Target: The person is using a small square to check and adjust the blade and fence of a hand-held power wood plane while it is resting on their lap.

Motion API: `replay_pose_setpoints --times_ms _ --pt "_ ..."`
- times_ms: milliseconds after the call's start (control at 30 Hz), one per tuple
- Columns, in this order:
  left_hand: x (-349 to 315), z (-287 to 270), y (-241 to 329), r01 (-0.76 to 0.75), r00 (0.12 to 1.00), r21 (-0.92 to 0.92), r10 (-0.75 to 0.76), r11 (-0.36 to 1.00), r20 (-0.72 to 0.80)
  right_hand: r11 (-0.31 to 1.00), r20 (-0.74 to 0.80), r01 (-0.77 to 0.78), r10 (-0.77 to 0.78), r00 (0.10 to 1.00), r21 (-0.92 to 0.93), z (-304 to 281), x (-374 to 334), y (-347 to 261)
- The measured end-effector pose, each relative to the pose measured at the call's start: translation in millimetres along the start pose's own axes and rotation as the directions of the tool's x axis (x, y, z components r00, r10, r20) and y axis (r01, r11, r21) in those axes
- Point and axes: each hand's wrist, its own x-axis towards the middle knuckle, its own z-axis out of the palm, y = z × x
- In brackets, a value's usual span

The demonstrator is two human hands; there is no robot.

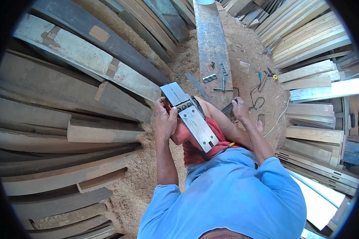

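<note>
An electric hand planer (195, 123), red with a silver metal sole, lies upside down across my lap with its sole facing up. My left hand (166, 119) grips it by its far left side, the thumb near the cutter slot. To the right of my knee, my right hand (240, 110) is closed at the plank's near end, beside a dark, narrow object (227, 108) that I cannot identify. Farther along lie a T-handled wrench (223, 84), a metal piece with round holes (210, 78), a similar piece (223, 69) and a flat steel strip (198, 86).
A long worn plank (212, 40) stretches away in front of me. Stacked boards line the left (36, 91) and right (311, 44). Wood shavings (135, 199) cover the floor. A dark cord (256, 104) and a yellow tool (274, 76) lie right of the plank.
</note>
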Motion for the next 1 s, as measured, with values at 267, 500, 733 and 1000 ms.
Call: replay_pose_setpoints --times_ms 267,500,733,1000 --pt "-1.4 -1.7 3.9 0.053 0.998 -0.014 -0.052 0.999 0.023 0.887 0.019 0.241 -0.254 0.967 -0.394 -13.1 17.3 -63.3" --pt "-1.1 -6.4 10.5 -0.011 0.999 0.200 0.000 0.980 0.053 0.770 0.212 0.375 -0.310 0.927 -0.516 37.5 52.7 -67.1" --pt "-8.1 -2.7 11.2 -0.103 0.993 0.190 0.089 0.976 0.081 0.999 0.107 0.048 -0.047 0.993 -0.008 -9.6 41.6 -77.4" --pt "-22.9 23.5 34.4 -0.233 0.969 0.235 0.204 0.944 0.139 0.779 0.195 0.019 -0.180 0.964 0.627 -79.5 -25.6 -131.0"
